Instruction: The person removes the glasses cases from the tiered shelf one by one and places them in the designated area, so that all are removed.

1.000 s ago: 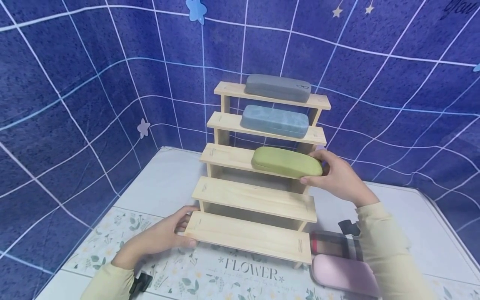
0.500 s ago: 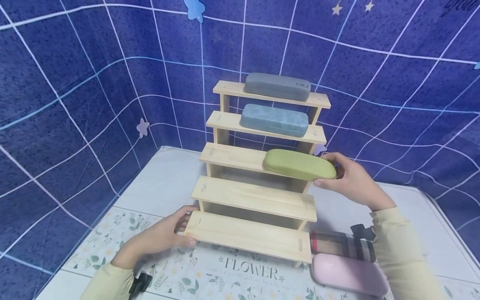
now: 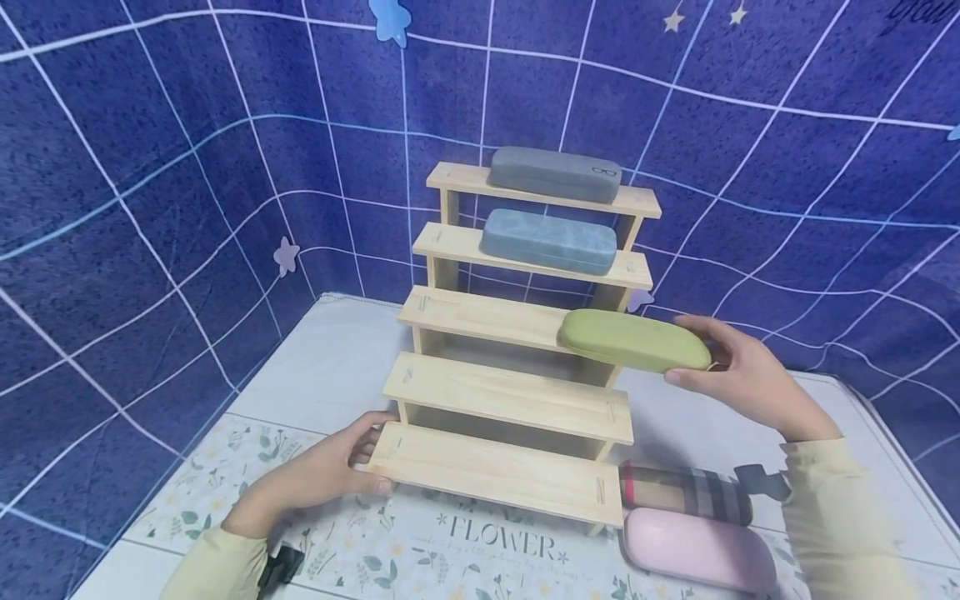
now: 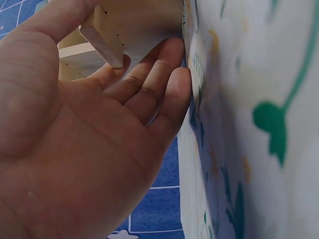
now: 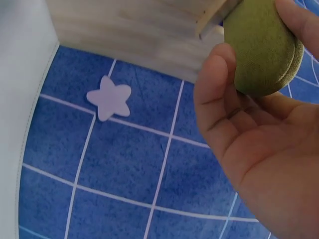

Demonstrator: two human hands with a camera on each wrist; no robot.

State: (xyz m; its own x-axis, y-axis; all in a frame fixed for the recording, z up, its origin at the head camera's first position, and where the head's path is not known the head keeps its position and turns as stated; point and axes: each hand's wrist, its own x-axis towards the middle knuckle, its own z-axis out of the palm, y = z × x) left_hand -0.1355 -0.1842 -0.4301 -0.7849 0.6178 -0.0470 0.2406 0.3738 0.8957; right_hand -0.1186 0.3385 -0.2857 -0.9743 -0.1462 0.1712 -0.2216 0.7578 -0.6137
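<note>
My right hand (image 3: 750, 379) holds a green glasses case (image 3: 633, 342) by its right end, thumb in front and fingers behind. The case's left end overlaps the third tier of a stepped wooden display rack (image 3: 502, 392); the rest juts out past the rack's right side. In the right wrist view, thumb and fingers sit around the rounded end of the case (image 5: 259, 50). Low on the left, my left hand (image 3: 322, 471) grips the end of the rack's bottom board, its thumb at the front edge. The left wrist view has that board's corner (image 4: 102, 37) between thumb and fingers.
A grey glasses case (image 3: 555, 173) lies on the top tier, a blue one (image 3: 549, 240) on the second. Right of the rack's base lie a plaid case (image 3: 682, 490) and a pink case (image 3: 697, 548). A blue grid-patterned cloth (image 3: 225, 167) hangs behind the table.
My right hand has drawn the green glasses case rightward along the third tier, until most of it extends beyond the rack's edge. The left hand and the rack have stayed in place.
</note>
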